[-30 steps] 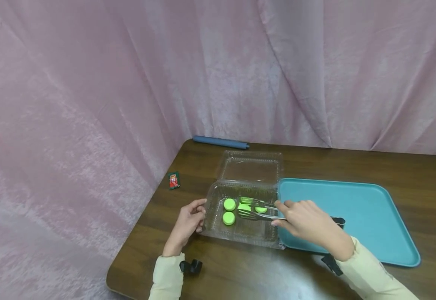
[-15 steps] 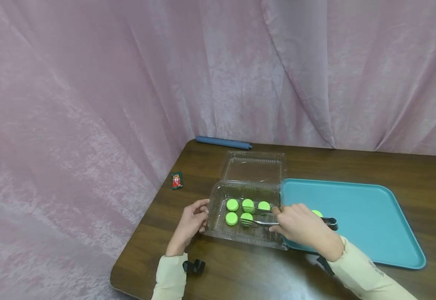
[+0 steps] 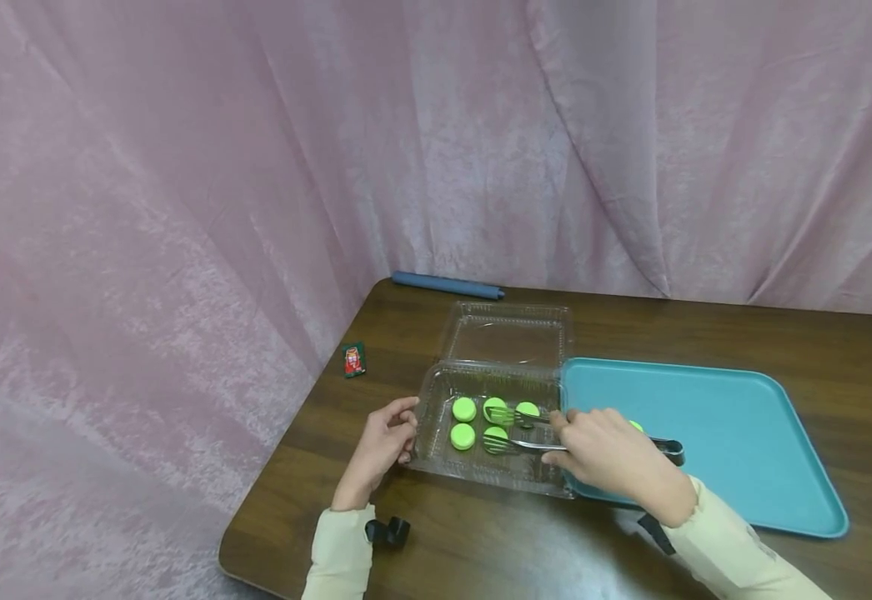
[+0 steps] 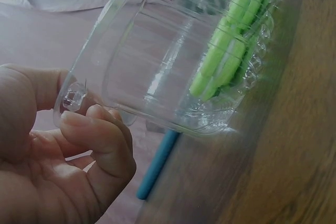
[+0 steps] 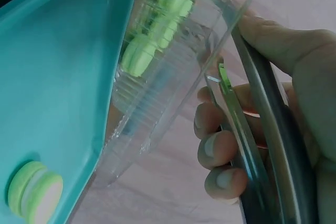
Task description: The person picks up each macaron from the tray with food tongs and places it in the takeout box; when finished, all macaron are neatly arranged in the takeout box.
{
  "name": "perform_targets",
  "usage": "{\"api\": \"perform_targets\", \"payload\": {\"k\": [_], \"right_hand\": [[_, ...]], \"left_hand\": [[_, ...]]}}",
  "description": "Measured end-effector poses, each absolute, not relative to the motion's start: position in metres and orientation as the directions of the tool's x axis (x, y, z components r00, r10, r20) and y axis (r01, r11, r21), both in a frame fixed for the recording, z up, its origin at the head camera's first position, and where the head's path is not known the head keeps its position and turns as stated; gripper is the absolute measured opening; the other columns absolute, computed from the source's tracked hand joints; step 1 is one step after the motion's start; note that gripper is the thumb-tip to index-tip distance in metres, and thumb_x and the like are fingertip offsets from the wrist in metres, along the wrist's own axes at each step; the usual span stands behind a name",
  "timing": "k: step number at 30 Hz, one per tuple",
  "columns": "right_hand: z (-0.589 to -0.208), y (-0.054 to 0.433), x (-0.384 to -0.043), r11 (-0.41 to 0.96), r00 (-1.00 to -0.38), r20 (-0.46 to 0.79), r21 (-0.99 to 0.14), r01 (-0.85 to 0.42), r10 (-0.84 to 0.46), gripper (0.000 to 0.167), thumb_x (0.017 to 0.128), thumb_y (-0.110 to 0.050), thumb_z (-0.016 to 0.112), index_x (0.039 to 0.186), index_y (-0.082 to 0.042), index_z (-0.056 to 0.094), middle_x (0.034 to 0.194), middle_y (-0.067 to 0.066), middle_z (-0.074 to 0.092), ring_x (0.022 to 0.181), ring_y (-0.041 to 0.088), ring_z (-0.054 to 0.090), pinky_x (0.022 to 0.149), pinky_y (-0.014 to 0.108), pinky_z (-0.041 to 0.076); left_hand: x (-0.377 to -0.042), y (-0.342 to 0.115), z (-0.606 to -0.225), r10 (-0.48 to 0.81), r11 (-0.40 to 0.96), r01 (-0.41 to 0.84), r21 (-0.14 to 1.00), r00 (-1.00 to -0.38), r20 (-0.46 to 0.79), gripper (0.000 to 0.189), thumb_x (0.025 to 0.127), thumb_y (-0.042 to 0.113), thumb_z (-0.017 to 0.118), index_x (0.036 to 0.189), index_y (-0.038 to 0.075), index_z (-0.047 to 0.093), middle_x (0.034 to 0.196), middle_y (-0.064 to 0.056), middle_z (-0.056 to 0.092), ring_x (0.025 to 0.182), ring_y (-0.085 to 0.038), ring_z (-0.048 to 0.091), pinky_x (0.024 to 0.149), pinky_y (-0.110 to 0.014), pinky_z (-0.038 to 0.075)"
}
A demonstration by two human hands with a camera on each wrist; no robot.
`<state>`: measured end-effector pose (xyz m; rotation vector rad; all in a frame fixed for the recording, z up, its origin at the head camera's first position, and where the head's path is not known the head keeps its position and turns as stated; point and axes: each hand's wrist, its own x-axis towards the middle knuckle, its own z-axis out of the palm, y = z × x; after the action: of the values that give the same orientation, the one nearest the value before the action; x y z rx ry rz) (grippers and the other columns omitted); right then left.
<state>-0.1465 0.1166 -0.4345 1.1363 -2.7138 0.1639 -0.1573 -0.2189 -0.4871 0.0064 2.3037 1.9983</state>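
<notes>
The right hand has its fingers curled round metal tongs, thumb on one arm and the other fingers wrapped about the second. The left hand pinches the left edge of a clear plastic container between thumb and bent fingers.

The tongs point left, their slotted tips apart — one over the far middle macaron, the other at the near middle macaron. Whether the tips touch them I cannot tell. Both macarons are green and sit inside the container; another lies to the right of the far one, and two more lie on the left, one far and one near.

The container's lid lies spread on the far side. Against the container's right side is a blue-green tray, where a sixth macaron lies, mostly hidden behind the right hand in the head view.

Farther out on the brown wooden table, a small red and green packet lies to the left, and a blue rod lies along the far edge. Pink curtains hang behind and to the left. Pale sleeves cover both forearms — each wrist wears a black strap.
</notes>
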Motion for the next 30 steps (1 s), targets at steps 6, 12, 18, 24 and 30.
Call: {"api": "perform_targets", "payload": {"k": [6,12,18,24,30], "right_hand": [[-0.436,0.127,-0.143,0.723,-0.698,0.320,-0.056,-0.689,-0.640,0.049,0.087,-0.038,0.078,0.109,0.005,0.068,0.068,-0.001,0.052,0.045,0.005,0.030,0.039,0.022,0.025],[-0.443,0.141,-0.136,0.770,-0.736,0.374,-0.084,-0.633,-0.564,0.053,0.087,-0.041,0.076,0.115,0.004,0.066,0.074,0.005,0.060,0.045,0.007,0.038,0.038,0.023,0.028],[-0.449,0.160,-0.131,0.795,-0.768,0.371,-0.115,-0.595,-0.521,0.061,0.091,-0.049,0.070,0.121,0.004,0.064,0.080,0.009,0.065,0.046,0.009,0.045,0.038,0.025,0.030],[-0.453,0.176,-0.127,0.804,-0.785,0.367,-0.140,-0.578,-0.500,0.054,0.092,-0.042,0.071,0.117,0.006,0.063,0.078,0.010,0.064,0.046,0.008,0.044,0.038,0.025,0.031],[-0.457,0.195,-0.122,0.791,-0.805,0.341,-0.219,-0.571,-0.486,0.045,0.093,-0.034,0.072,0.114,0.004,0.061,0.078,0.003,0.062,0.055,0.008,0.048,0.046,0.032,0.044]], "left_hand": [[-0.157,-0.220,-0.486,0.066,0.147,-0.052,0.988,-0.996,-0.062,0.052,0.086,-0.011,0.049,0.138,-0.010,0.052,0.092,-0.010,0.052,0.061,-0.014,0.045,0.044,-0.021,0.036],[-0.157,-0.220,-0.486,0.062,0.162,-0.055,0.985,-0.996,-0.066,0.051,0.087,-0.010,0.049,0.137,-0.011,0.052,0.092,-0.010,0.052,0.061,-0.013,0.045,0.045,-0.020,0.037],[-0.158,-0.218,-0.487,0.073,0.162,-0.056,0.985,-0.995,-0.069,0.050,0.087,-0.010,0.049,0.137,-0.010,0.052,0.090,-0.009,0.052,0.061,-0.013,0.045,0.045,-0.020,0.038],[-0.160,-0.217,-0.487,0.062,0.159,-0.050,0.986,-0.996,-0.060,0.050,0.087,-0.010,0.049,0.137,-0.008,0.054,0.090,-0.009,0.053,0.061,-0.014,0.045,0.045,-0.020,0.037],[-0.158,-0.219,-0.487,0.061,0.160,-0.056,0.985,-0.996,-0.067,0.051,0.086,-0.009,0.049,0.137,-0.010,0.052,0.091,-0.011,0.052,0.061,-0.014,0.045,0.045,-0.020,0.037]]}}
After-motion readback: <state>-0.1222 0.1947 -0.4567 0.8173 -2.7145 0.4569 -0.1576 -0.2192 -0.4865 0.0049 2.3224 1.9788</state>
